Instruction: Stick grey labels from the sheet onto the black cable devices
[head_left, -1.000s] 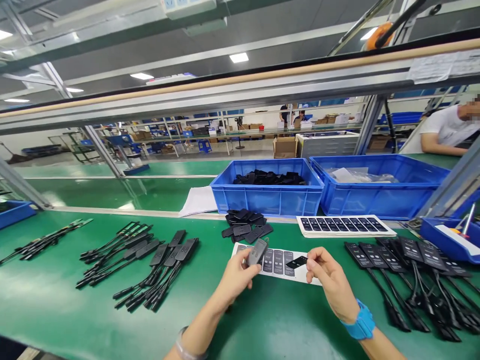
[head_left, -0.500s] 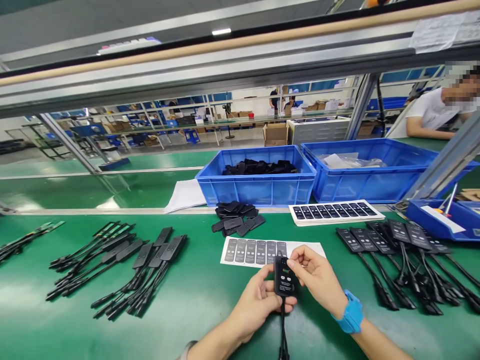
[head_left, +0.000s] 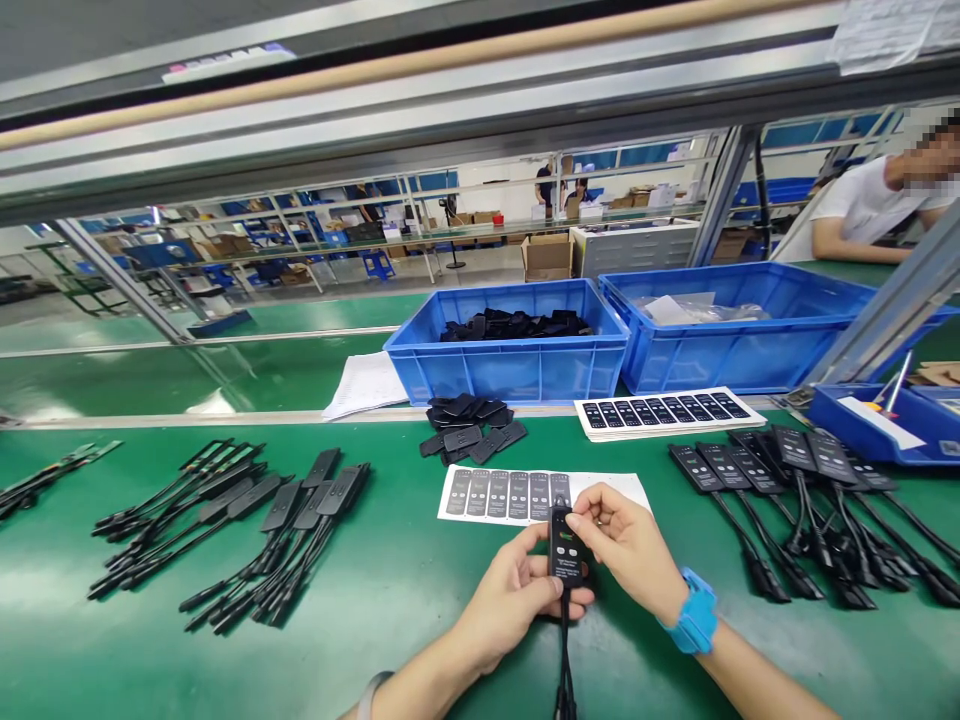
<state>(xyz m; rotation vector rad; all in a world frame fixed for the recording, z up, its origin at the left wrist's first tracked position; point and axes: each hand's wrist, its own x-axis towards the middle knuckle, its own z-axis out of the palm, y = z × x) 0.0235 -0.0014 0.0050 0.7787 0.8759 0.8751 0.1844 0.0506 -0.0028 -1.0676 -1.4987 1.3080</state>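
Palm up, my left hand point(head_left: 521, 585) grips a small black controller box point(head_left: 567, 568) from its left side and underneath, thumb near its lower edge. Two black cables point(head_left: 565, 655) hang from the box toward me. A printed black label with two light buttons covers its face. My right hand point(head_left: 619, 535) is closed in a pinch at the label's upper right corner; the fingertips partly hide that edge. Just behind the hands lies a white sheet of black label stickers point(head_left: 499, 494), its right part bare and partly covered by my right hand.
Labelled controllers with cables point(head_left: 787, 480) lie at right, and unlabelled ones point(head_left: 319, 520) at left. Black covers point(head_left: 469, 430) are piled before a blue bin point(head_left: 510, 365). More label sheets point(head_left: 667, 412) lie by a second blue bin point(head_left: 735, 355). A person point(head_left: 862, 215) sits at far right.
The view has shifted slightly. My right thumb and fingers have moved a little left over the label's top corner, while my left hand keeps its hold on the controller box.
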